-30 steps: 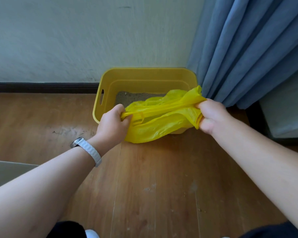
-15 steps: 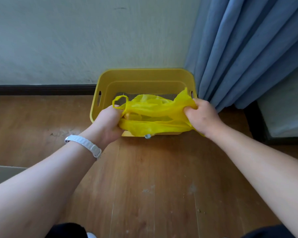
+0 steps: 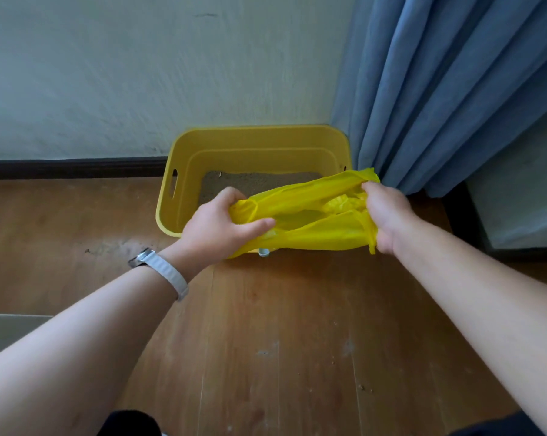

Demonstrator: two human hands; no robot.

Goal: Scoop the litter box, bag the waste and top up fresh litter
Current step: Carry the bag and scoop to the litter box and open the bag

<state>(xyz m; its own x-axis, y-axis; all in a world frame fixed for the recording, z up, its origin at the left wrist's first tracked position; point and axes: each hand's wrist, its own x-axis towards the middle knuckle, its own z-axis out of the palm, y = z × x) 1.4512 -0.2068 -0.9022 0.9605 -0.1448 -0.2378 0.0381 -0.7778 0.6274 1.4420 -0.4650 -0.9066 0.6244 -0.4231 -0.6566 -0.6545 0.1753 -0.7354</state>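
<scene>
A yellow litter box point(image 3: 259, 143) stands on the wooden floor against the wall, with grey-brown litter point(image 3: 253, 182) visible inside. In front of its near rim I hold a thin yellow plastic bag point(image 3: 310, 220) stretched between both hands. My left hand point(image 3: 217, 226), with a white watch on the wrist, grips the bag's left edge. My right hand point(image 3: 387, 215) grips its right edge, and the bag's mouth gapes between them. The bag hides the box's near right part. A small grey object point(image 3: 263, 252) peeks out below the bag.
A blue curtain point(image 3: 454, 89) hangs just right of the box, touching its far right corner. A dark baseboard point(image 3: 73, 168) runs along the wall. A pale grey surface point(image 3: 10, 328) shows at the left edge. Small crumbs lie scattered on the floor point(image 3: 281, 341).
Both hands have shifted their hold on the bag and pulled it wider to the right; its mouth now gapes between them, and more litter shows at the box's left.
</scene>
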